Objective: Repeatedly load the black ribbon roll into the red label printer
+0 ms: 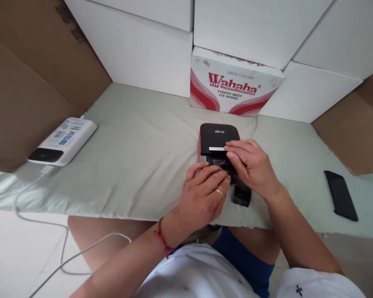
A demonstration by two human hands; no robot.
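A small machine point(219, 131) with a black top and red sides lies flat on the cloth in front of me, perhaps a label printer. Its near end has a dark recess under a white warning strip. My left hand point(203, 194), wearing a gold ring, bends its fingers over this near end, and the fingertips are partly hidden. At the right edge, my right hand point(251, 165) closes its thumb and fingers on the machine beside the strip. A small black piece point(241, 195) lies below the right hand, by the machine's near end; whether it is attached is unclear.
A white power bank point(64, 140) with a cable stands at left, a black phone point(341, 195) at right. Behind the machine is a Wahaha water carton point(236, 85) against white boxes point(152, 45). Brown cardboard flanks both sides. The table's cloth point(136, 165) is wrinkled; its near edge borders my lap.
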